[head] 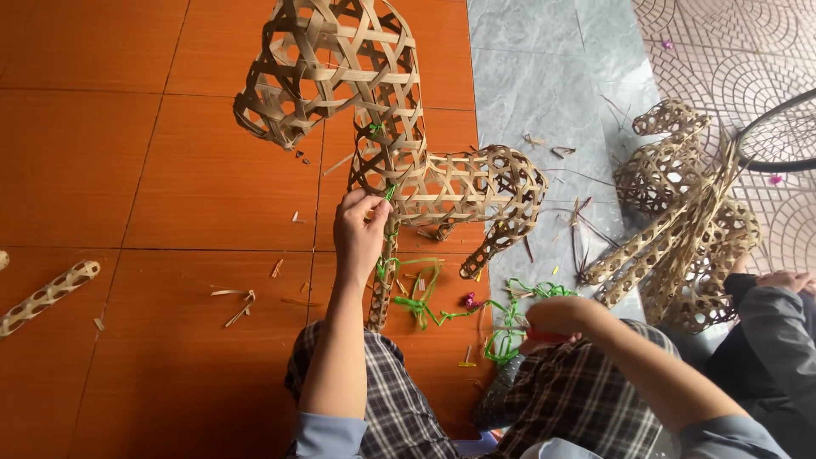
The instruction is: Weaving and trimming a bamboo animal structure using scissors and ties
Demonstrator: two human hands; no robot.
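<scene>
A woven bamboo animal figure (387,127), open lattice, stands on the orange tiled floor (170,187) in front of me. My left hand (359,228) pinches a thin green strip (390,194) against the figure's chest, at the top of a front leg. My right hand (557,319) rests low over my knee, closed on something red, with loose green strips (510,323) beside it. More green strips (421,293) lie on the floor between the figure's legs. My legs in checked trousers (399,399) are folded below.
A second woven bamboo figure (688,221) lies at the right on grey stone, with another person's hand (786,280) and grey sleeve beside it. A woven bamboo tube (47,296) lies far left. Bamboo scraps dot the floor. A wheel rim (778,136) shows at the upper right.
</scene>
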